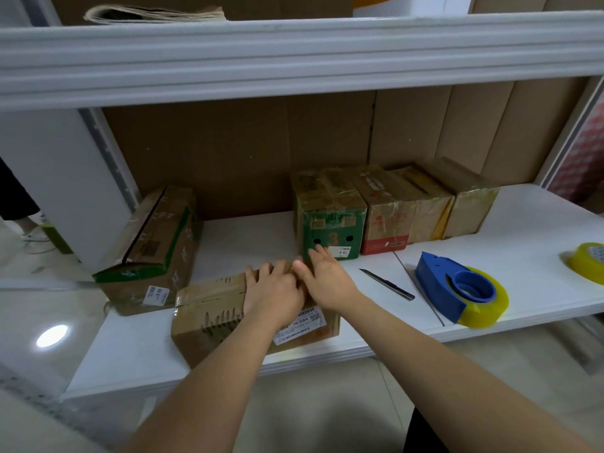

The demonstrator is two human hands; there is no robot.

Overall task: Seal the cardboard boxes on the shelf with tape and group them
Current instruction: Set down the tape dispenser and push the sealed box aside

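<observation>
Front box: brown cardboard box (pixel 209 308) lies at the front edge of the white shelf (pixel 539 223), clear tape glossy over its top, a white shipping label (pixel 299 323) on the near right corner.
Left hand: left hand (pixel 273 289) lies palm-down on the box top, fingers flat and slightly spread, pressing the surface; nothing gripped.
Right hand: right hand (pixel 327 279) rests just beside the left at the box's far right edge, fingers straight and fanned forward, thumb touching the left hand; nothing gripped. Fingertips reach near the base of the green box.
Row at back: green box marked "3" (pixel 330 220), red-and-tan box (pixel 389 217), a yellow-edged box (pixel 428 207) and a plain taped box (pixel 470 201) stand touching side by side against the cardboard backing.
Left of shelf: longer box with green trim (pixel 153 250) sits tilted, apart from the row, just beside the front box's left end.
Tools: blue tape dispenser with yellowish roll (pixel 464 289) on the shelf right of the hands; dark knife blade (pixel 387 284) lies between it and the right hand; a spare tape roll (pixel 588 263) at far right edge.
Upper shelf: stack of folded brown paper (pixel 157 13).
</observation>
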